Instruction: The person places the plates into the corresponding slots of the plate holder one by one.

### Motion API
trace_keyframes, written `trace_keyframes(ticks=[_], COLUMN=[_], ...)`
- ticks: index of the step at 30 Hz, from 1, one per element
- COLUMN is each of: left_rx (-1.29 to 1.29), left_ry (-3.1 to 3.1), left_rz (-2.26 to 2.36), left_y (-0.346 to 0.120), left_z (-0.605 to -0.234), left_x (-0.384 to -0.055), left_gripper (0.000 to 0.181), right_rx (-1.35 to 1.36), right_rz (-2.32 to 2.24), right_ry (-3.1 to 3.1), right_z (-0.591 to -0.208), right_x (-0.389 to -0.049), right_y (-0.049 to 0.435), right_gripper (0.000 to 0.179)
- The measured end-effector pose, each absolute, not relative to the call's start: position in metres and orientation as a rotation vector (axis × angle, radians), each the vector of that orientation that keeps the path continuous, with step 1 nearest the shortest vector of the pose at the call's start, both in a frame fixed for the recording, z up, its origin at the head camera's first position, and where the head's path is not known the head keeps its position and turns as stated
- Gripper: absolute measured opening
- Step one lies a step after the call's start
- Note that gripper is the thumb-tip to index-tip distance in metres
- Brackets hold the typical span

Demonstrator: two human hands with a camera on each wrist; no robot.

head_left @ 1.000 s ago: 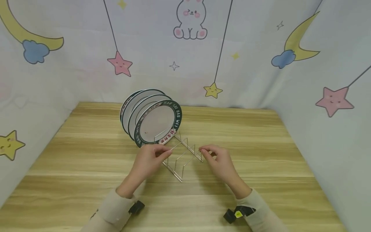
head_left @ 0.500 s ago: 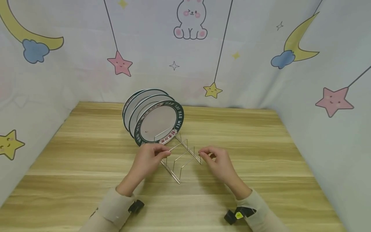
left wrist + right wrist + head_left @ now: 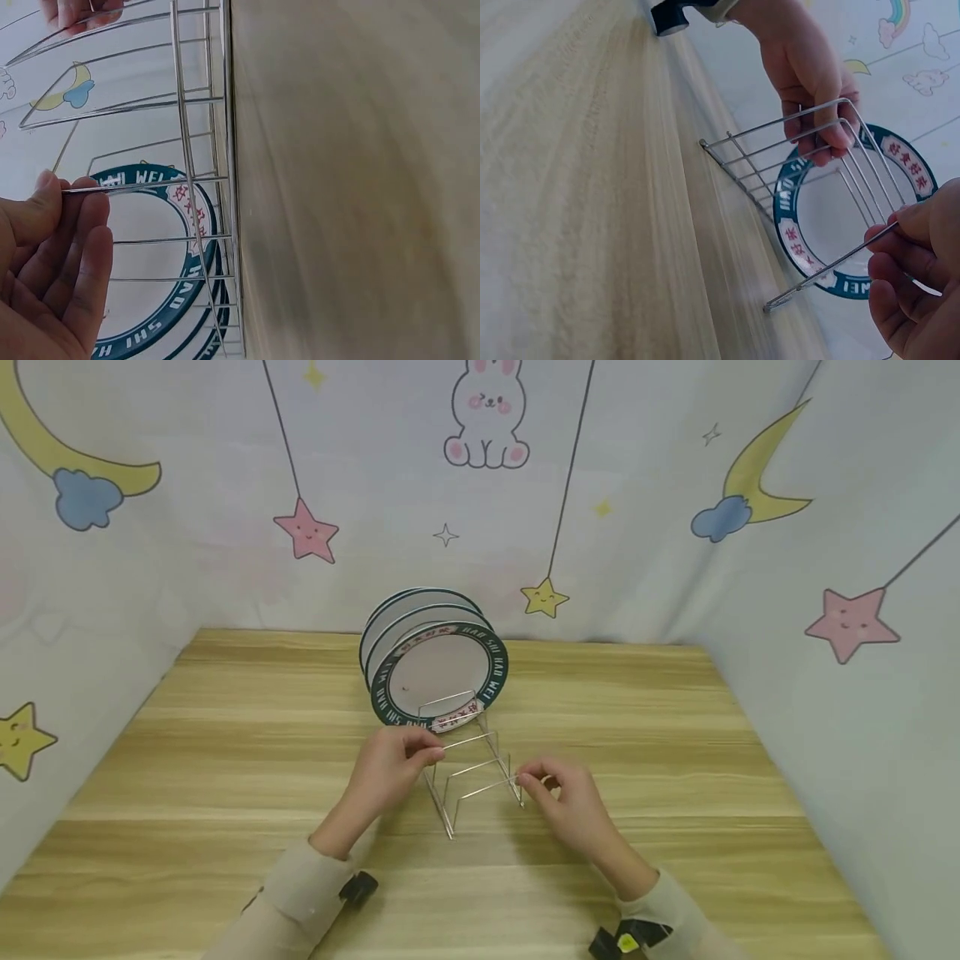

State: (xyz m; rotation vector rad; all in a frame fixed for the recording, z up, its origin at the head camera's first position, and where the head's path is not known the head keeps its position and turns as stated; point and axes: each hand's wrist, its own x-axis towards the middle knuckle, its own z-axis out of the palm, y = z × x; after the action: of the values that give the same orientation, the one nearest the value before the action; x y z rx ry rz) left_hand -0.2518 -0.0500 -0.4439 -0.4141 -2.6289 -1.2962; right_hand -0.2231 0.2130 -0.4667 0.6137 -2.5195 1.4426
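A metal wire dish rack (image 3: 470, 768) stands on the wooden table, and several white plates (image 3: 438, 672) with dark green rims stand upright in its far part. My left hand (image 3: 390, 764) pinches one of the rack's wire dividers on the left side, thumb against fingers, as the left wrist view also shows with the left hand (image 3: 56, 262). At the rack's near right corner my right hand (image 3: 566, 797) pinches the front wire. In the right wrist view the right hand (image 3: 922, 270) holds that wire between thumb and fingertips. The near slots of the rack hold no plates.
The wooden table (image 3: 660, 727) stretches to both sides of the rack. Behind it and at the sides hangs a white cloth (image 3: 390, 468) printed with stars, moons and a rabbit. Black wrist cameras sit on both sleeves (image 3: 307, 881).
The rack has turned, its far end with the plates swinging to the right and its near end shifting slightly left. Both hands keep their pinch, and the right hand has come a little nearer.
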Motion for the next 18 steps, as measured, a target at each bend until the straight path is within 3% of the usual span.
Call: trace_keyframes(ticks=[18], left_rx=[-0.351], left_ry=[-2.635], left_rz=[-1.314], left_y=[-0.038], left_z=[-0.445], left_x=[-0.266], left_gripper=[0.006], right_rx=[0.704], right_rz=[1.443], right_ry=[-2.477], right_z=[-0.466], right_x=[-0.2], right_y=[0.202], right_gripper=[0.009])
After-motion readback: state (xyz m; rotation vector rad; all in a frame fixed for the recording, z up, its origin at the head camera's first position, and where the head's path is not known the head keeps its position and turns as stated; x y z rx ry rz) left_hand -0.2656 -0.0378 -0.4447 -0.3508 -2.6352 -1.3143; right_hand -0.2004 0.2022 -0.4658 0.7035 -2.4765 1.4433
